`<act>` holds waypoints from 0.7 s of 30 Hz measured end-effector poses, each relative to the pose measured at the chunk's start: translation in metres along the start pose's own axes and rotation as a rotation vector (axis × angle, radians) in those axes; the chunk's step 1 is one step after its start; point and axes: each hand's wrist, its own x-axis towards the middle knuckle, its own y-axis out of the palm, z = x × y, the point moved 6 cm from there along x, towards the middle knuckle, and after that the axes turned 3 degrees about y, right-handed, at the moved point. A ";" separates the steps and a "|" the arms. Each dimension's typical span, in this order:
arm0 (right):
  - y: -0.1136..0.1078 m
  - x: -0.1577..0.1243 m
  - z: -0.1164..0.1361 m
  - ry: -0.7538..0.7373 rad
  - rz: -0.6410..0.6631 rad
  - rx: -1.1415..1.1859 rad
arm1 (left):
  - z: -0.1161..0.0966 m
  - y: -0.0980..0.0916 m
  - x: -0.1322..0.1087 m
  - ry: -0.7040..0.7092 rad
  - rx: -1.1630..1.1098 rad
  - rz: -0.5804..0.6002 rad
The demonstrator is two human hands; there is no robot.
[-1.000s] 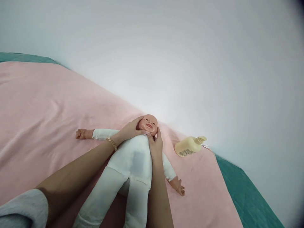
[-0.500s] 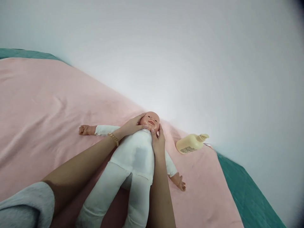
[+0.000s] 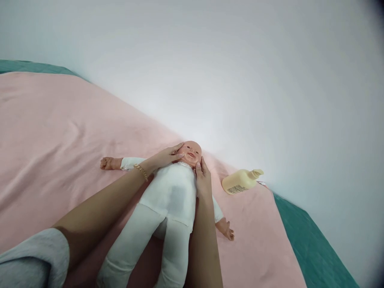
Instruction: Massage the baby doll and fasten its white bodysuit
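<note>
A baby doll (image 3: 171, 196) in a white suit lies on its back on a pink blanket (image 3: 60, 132), arms spread. Its bare head (image 3: 191, 152) points away from me toward the wall. My left hand (image 3: 165, 157), with a gold bracelet at the wrist, rests its stretched fingers against the left side of the doll's face. My right hand (image 3: 203, 177) lies along the other side, fingertips touching the cheek and jaw. Neither hand grips anything.
A cream pump bottle (image 3: 241, 181) lies on its side on the blanket, right of the doll's head. A teal sheet (image 3: 309, 244) shows beyond the blanket's right edge and at the far left. A plain white wall stands right behind the doll.
Both hands have slid outward along the doll's cheeks, uncovering the chin and neck. The view has shifted slightly; doll and bottle lie where they were.
</note>
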 end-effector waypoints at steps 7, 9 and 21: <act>0.000 0.000 0.000 -0.001 -0.005 0.012 | -0.001 0.000 -0.002 -0.027 0.043 -0.006; 0.000 0.000 -0.001 0.009 -0.017 0.006 | -0.003 0.000 -0.003 -0.035 0.057 -0.004; 0.000 -0.005 0.010 -0.029 -0.054 -0.125 | -0.010 0.001 -0.006 -0.028 0.120 0.003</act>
